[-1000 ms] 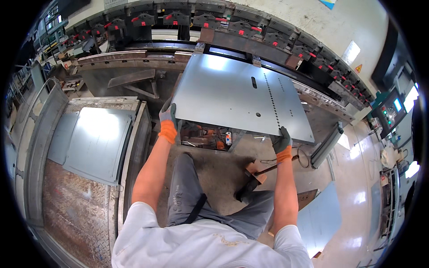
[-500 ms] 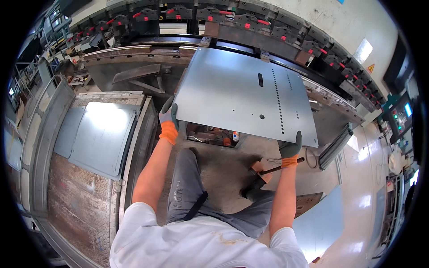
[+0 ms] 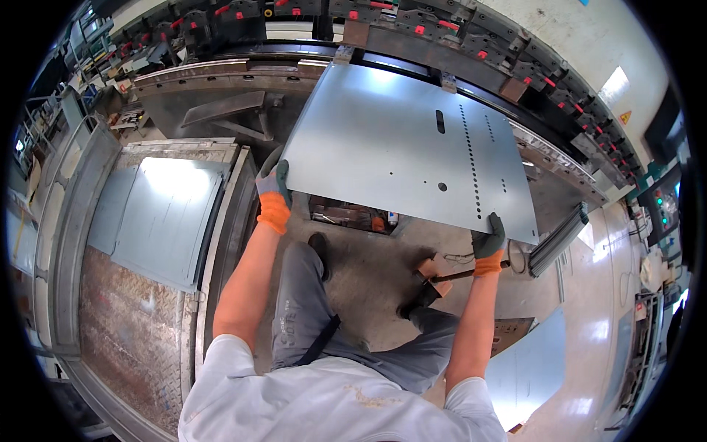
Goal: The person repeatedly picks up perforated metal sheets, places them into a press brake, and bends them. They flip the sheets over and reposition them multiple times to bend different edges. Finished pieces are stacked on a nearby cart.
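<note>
Metal sheet (image 3: 390,140): your L hand (image 3: 272,182) & R hand (image 3: 488,239) clamp its near edge, well apart, prob. to balance it

Two gloved hands (image 3: 273,179) (image 3: 489,237), one perforated sheet (image 3: 383,140), one triangular sign (image 3: 625,117)

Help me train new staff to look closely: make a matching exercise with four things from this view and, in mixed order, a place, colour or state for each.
1. Perforated metal sheet
2. Left hand
3. Right hand
4. Glove cuffs

A. Orange
B. On the sheet's near edge, toward its right end
C. Held in both hands
D. At the sheet's near left corner

Pairs: 1-C, 2-D, 3-B, 4-A
</note>
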A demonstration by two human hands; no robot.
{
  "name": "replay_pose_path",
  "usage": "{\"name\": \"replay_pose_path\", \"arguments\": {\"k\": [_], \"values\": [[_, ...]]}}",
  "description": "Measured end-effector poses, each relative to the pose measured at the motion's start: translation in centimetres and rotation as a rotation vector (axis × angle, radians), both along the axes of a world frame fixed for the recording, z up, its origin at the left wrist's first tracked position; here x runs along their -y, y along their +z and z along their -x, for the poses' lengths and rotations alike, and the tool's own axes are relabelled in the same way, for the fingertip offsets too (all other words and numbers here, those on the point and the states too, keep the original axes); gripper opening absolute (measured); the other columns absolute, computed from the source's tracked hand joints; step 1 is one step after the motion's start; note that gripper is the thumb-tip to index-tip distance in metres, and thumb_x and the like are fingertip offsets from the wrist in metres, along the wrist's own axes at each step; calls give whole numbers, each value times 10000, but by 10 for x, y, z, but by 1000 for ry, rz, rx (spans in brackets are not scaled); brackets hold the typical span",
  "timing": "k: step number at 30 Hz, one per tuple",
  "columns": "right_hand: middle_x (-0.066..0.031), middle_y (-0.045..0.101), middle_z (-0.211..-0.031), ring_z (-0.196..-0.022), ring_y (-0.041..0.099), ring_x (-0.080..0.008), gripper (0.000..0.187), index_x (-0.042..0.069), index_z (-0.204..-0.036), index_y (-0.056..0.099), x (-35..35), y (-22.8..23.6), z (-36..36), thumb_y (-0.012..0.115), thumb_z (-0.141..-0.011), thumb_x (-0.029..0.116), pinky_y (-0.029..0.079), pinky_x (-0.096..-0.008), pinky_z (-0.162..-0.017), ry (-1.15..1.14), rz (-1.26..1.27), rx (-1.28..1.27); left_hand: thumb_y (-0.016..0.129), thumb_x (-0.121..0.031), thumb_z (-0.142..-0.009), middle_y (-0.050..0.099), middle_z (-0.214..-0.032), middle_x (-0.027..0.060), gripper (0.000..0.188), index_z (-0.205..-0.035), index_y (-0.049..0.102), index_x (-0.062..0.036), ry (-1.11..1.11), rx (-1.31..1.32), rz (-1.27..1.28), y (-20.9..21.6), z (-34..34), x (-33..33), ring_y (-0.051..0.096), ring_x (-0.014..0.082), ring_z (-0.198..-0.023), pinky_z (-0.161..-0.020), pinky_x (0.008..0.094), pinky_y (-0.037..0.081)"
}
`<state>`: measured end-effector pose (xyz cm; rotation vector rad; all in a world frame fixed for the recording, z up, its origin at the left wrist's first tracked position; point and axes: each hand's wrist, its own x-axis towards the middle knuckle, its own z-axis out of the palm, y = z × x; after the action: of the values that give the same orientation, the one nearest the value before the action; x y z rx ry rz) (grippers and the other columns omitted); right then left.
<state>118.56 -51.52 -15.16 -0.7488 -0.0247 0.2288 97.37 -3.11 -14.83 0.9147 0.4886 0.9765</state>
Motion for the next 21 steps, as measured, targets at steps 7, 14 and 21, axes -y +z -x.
{"name": "replay_pose_path", "arguments": {"k": [7, 14, 21], "values": [[-92, 696, -1132, -1062, 681, -268, 206, 63, -1108, 640, -16, 17, 10, 631, -904, 86, 608, -446, -884, 12, -12, 32, 638, -50, -870, 697, -1095, 101, 359, -1226, 675, -17, -40, 101, 7, 1, 2, -4, 661, 187, -964, -856, 296, 537], [-91, 696, -1124, -1065, 677, -274, 211, 73, -1106, 639, -11, 12, 9, 636, -895, 70, 592, -463, -917, 24, -9, 29, 639, -18, -894, 700, -1067, 67, 338, -1230, 666, 8, -49, 95, 51, 12, 8, 2, 643, 138, -907, -800, 279, 534], [-111, 688, -1142, -1064, 676, -282, 226, 67, -1119, 632, -15, 9, 9, 636, -893, 74, 595, -465, -907, -17, -12, 30, 643, -8, -894, 700, -1083, 68, 349, -1242, 663, 5, -35, 110, 51, 2, 5, -4, 641, 139, -910, -809, 279, 532]]}}
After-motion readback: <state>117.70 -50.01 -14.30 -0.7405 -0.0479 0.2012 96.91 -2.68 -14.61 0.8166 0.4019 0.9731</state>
